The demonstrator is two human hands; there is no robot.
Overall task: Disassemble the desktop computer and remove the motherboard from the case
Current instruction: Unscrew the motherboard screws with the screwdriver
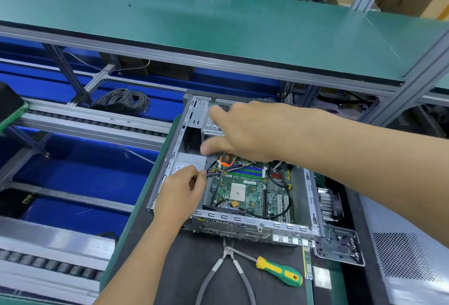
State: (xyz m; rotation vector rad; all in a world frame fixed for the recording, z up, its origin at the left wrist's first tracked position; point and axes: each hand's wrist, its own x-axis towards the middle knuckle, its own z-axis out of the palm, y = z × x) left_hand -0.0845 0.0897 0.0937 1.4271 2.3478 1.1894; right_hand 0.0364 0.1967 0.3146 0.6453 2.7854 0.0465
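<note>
On the dark work mat, I see the open grey metal computer case (233, 219) with the green motherboard (245, 190) still seated inside. My left hand (181, 194), at the board's nine o'clock, pinches something small I cannot identify. My right hand (247, 132), at twelve o'clock, has fingers spread above an orange-and-black screwdriver handle (227, 159); whether it grips it, I cannot tell.

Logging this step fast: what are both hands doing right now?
Left hand: pinching cables at the power supply.
Right hand: blurred; orange-handled screwdriver beneath it, grip cannot be told.
</note>
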